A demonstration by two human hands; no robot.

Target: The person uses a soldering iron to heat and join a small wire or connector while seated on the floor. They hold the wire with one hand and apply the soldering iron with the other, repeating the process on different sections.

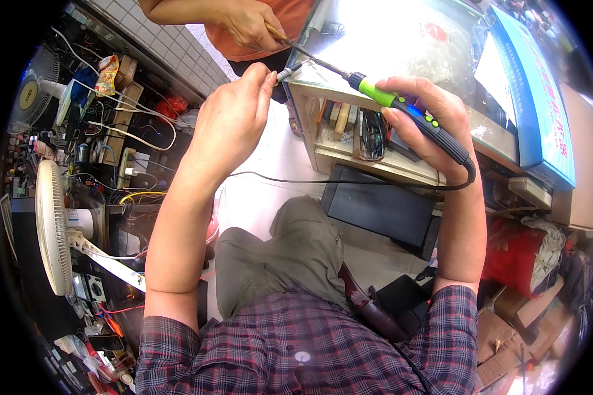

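My right hand [445, 108] is closed around a green and black soldering iron [379, 94] with a small lit blue display. Its metal shaft points up and left. My left hand [234, 118] pinches a grey, ribbed cable end [286, 72] with a dark tip, just below the iron's tip. From the far side, another person's hand [254, 26] holds a thin tool with a wooden handle [275, 31]. That tool's metal end meets or nearly meets the iron's tip; whether all three touch is too small to tell.
A glass-topped counter [402, 39] with shelves stands ahead right, a blue box [534, 99] on it. The iron's black cord [296, 179] crosses above my lap. Leftward are a white fan [51, 227] and cluttered electronics with loose wires. A dark panel [379, 207] lies below the counter.
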